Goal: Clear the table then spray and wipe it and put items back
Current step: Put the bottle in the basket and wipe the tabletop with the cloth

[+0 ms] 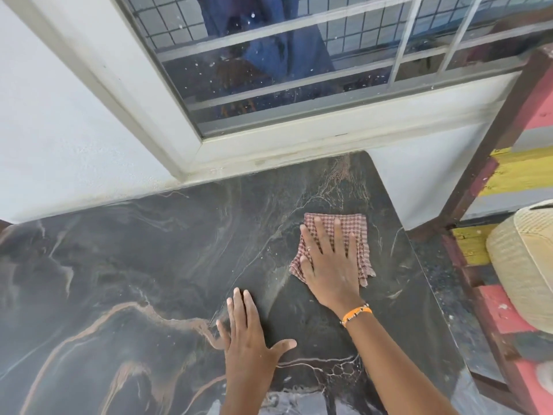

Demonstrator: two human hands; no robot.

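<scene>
Marble table, hand flat on cloth

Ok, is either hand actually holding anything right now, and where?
Nothing is gripped. The right hand presses flat, fingers spread, on the middle of the cloth on the table. The left hand rests flat on the bare tabletop.

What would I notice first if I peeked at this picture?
Probably the red checked cloth near the far right corner of the dark marbled table, with the right hand pressed flat on it. The left hand rests flat on the table nearer the person. Behind the table is a big window.
</scene>
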